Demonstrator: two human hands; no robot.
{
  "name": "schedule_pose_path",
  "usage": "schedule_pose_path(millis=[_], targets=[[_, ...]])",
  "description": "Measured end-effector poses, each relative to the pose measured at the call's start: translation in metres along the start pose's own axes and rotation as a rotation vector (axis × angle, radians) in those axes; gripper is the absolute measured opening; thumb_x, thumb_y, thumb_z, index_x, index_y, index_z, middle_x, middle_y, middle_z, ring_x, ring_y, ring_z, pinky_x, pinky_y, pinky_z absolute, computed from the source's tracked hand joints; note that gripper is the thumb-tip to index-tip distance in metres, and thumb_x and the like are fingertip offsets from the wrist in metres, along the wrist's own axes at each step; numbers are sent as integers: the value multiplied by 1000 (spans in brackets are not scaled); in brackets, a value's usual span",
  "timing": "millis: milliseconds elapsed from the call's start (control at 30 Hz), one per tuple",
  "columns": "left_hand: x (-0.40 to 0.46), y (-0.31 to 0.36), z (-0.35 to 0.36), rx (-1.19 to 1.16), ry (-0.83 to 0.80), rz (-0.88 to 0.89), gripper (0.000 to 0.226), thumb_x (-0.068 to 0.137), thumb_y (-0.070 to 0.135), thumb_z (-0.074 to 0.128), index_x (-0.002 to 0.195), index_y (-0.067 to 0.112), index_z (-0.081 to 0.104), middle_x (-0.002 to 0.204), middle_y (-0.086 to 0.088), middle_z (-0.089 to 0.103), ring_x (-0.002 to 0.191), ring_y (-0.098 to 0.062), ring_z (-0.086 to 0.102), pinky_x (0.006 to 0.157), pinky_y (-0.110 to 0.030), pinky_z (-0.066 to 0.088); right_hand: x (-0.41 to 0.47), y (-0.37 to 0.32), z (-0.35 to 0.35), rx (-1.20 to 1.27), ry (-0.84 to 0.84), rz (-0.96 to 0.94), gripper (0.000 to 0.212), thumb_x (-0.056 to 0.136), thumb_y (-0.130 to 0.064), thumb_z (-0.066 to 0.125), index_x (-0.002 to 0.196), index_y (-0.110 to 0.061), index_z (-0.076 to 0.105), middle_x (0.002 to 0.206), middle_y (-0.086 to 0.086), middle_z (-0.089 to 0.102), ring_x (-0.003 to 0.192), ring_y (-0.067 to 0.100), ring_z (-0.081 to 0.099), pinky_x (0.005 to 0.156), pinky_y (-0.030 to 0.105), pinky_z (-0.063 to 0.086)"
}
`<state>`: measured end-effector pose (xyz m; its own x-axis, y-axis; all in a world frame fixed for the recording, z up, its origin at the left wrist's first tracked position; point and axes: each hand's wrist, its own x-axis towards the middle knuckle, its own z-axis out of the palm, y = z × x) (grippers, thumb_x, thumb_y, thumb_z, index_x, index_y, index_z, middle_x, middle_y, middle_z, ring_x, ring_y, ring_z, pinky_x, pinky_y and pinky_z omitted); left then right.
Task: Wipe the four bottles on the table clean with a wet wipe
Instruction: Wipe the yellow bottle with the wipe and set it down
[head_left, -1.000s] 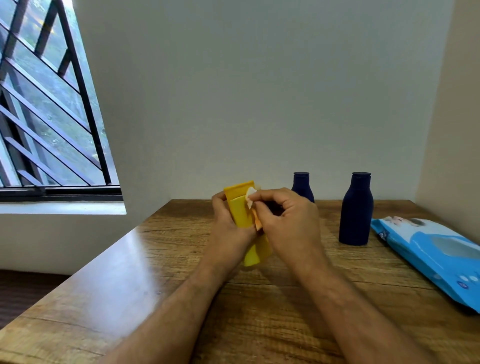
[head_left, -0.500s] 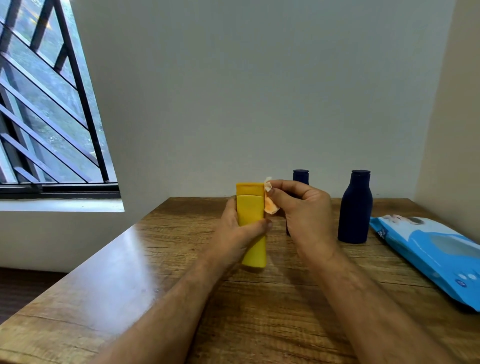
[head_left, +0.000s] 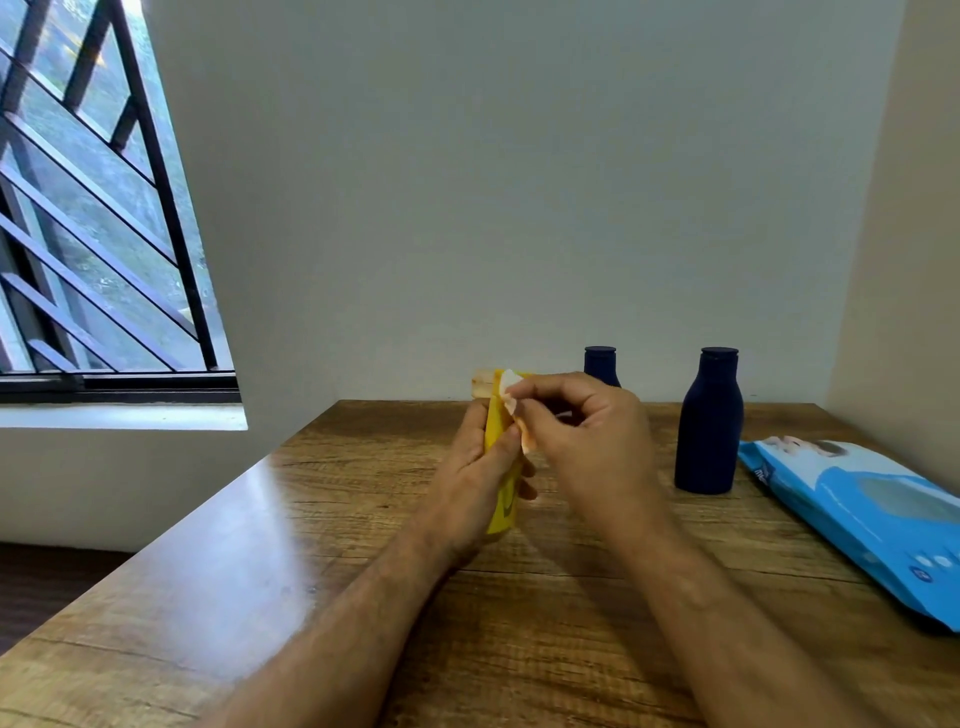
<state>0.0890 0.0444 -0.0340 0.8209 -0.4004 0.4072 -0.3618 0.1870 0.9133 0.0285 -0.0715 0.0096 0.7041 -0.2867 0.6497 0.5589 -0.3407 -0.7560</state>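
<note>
My left hand (head_left: 480, 467) grips a yellow bottle (head_left: 503, 512) upright above the middle of the wooden table (head_left: 291, 545). My right hand (head_left: 587, 441) pinches a small white wet wipe (head_left: 511, 397) against the bottle's cap end. Two dark blue bottles stand at the back: a tall one (head_left: 709, 423) to the right and a smaller one (head_left: 601, 364) partly hidden behind my right hand. A fourth bottle is not visible.
A blue pack of wet wipes (head_left: 857, 514) lies flat at the table's right edge. Walls close off the back and the right side. A barred window (head_left: 93, 218) is at the left, with the table's left edge dropping to the floor.
The yellow bottle has turned in my left hand, now edge-on. My right hand with the wipe moved from beside the cap back onto the bottle's top.
</note>
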Motion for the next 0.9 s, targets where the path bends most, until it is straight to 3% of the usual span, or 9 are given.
schedule_pose_path(millis=[67,133,300,367,467,633,700,800,900], targets=[[-1,0,-1,15,-4,27,41,96,41,54,134,25,53,125,-15,63,107,-48,60,86,-65,50,-3,0,3,-189,25,-185,13,85,-11,72,94,-20,76,93,-12,68,87,-2,64,72,9,52],[-2,3,-1,-5,24,45,39,96,34,53,132,18,55,118,-15,65,98,-39,61,81,-57,50,-3,4,5,-235,59,-222,14,86,-11,71,95,-21,76,94,-13,66,89,-2,63,74,9,52],[-4,7,-4,-48,57,50,37,91,28,55,124,13,60,104,-19,68,82,-28,69,70,-41,59,4,8,2,-53,176,16,12,89,-14,69,97,-19,75,90,-7,71,78,-7,64,57,5,47],[-5,6,-3,-24,72,50,40,88,26,60,126,13,57,111,-21,69,90,-29,69,78,-44,60,5,9,1,-35,185,70,12,89,-13,68,97,-19,75,89,-7,72,77,-4,65,57,8,50],[-6,3,-2,12,101,57,46,85,25,64,129,19,51,118,-19,66,103,-28,67,88,-45,58,1,5,2,-167,138,-21,13,89,-15,69,96,-23,75,93,-12,69,85,-4,64,71,8,52],[-6,5,-3,-8,131,86,46,83,21,72,124,25,52,114,-19,67,104,-37,68,87,-64,55,-7,0,7,-298,-6,-183,15,87,-11,69,97,-20,76,98,-12,63,91,-4,60,80,1,45],[-6,9,-1,-5,132,88,57,78,17,76,127,26,48,111,-17,68,103,-38,69,87,-60,56,-6,-1,8,-226,41,-170,15,86,-10,71,94,-21,76,95,-12,65,89,-4,62,76,3,47],[-7,12,-2,22,112,84,80,70,18,82,132,30,33,101,3,72,96,-24,73,84,-44,60,-2,-1,6,-57,133,-64,14,85,-9,72,91,-21,76,90,-12,69,85,-2,65,72,11,53],[-8,12,-4,45,84,49,81,64,33,82,129,33,35,103,-8,68,87,-31,70,74,-45,60,3,6,4,86,149,92,11,86,-14,72,93,-21,77,89,-8,74,85,4,69,74,24,59]])
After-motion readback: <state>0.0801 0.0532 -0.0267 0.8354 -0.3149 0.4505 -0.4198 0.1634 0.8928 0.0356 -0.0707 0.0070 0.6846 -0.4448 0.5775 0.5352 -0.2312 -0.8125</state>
